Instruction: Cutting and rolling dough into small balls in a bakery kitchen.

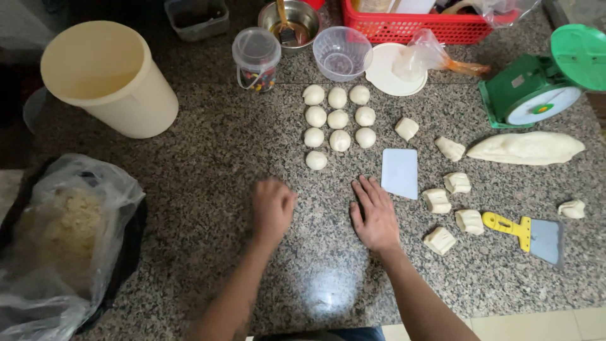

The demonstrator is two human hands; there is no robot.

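The left hand (273, 207) is cupped knuckles-up on the granite counter (208, 164); whether it covers anything, I cannot tell. The right hand (374, 215) lies flat, holding nothing. Rolled dough balls (338, 120) sit at twelve o'clock, cut dough pieces (449, 202) at three.

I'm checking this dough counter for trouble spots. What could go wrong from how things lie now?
1. The rolled dough balls sit packed in rows, some nearly touching; they may stick together.
2. The yellow-handled scraper lies near the counter's front edge beside cut dough pieces; a sweep of the right hand could knock it off.
3. The left hand looks blurred, close to the lone ball, and might bump it.
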